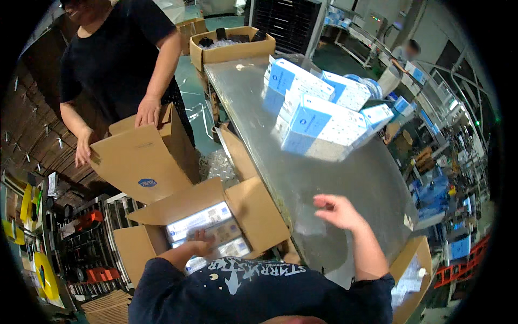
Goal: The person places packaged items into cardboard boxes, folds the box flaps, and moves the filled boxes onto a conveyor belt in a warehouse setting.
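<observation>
My left hand [200, 244] reaches into an open cardboard carton [260, 216] with its flaps folded out. Its fingers are spread over several white and blue boxes [199, 220] packed side by side inside; whether they press on the boxes I cannot tell. My right hand [337, 212] is over the grey metal table [372, 200], fingers bent and apart, holding nothing. Beyond it, on the table, stands a group of white and blue product boxes [324, 127].
Across from me, a co-worker's hands [148, 110] rest on another brown carton [135, 162]. A carton with black items [232, 51] stands at the table's far end. A roller conveyor [110, 216] runs at left; another open carton [413, 270] is at lower right.
</observation>
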Demonstrator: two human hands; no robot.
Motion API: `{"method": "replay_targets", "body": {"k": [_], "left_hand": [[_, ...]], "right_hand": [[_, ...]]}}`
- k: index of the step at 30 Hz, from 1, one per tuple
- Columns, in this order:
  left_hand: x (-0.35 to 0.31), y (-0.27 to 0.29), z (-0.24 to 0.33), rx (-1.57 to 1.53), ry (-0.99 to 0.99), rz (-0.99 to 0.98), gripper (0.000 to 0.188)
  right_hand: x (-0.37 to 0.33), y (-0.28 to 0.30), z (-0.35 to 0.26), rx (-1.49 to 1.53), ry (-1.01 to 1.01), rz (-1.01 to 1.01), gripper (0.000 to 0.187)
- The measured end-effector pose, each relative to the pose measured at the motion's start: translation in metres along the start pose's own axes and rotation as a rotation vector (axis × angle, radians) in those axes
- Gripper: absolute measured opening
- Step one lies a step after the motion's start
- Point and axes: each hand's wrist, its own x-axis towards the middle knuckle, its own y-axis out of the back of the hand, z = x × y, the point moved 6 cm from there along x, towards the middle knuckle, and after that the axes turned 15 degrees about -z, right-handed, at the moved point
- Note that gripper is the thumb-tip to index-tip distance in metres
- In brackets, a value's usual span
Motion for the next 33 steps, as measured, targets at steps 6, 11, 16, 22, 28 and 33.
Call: {"method": "replay_targets", "body": {"k": [6, 11, 16, 22, 28, 33], "left_hand": [[0.133, 0.191, -0.03, -1.475, 0.006, -0.463, 0.026], [0.246, 0.291, -0.042, -0.784, 0.046, 0.049, 0.039], [0.339, 0.264, -0.001, -0.344, 0.281, 0.033, 0.053], [0.353, 0.26, -0.01, -0.32, 0.322, 0.041, 0.051], [0.354, 0.263, -0.03, -0.396, 0.374, 0.067, 0.046], [0.357, 0.28, -0.018, -0.43, 0.341, -0.056, 0.05]], "right_hand": [[0.088, 0.136, 0.0, -0.521, -0.026, 0.266, 0.066], [0.189, 0.215, 0.019, -0.822, -0.262, 0.212, 0.096], [0.198, 0.248, 0.055, -0.723, -0.555, 0.225, 0.098], [0.157, 0.214, 0.065, -0.842, -0.054, 0.2, 0.064], [0.107, 0.127, 0.01, -1.005, 0.36, -0.049, 0.05], [0.118, 0.276, 0.077, -0.754, -0.442, 0.487, 0.053]]}}
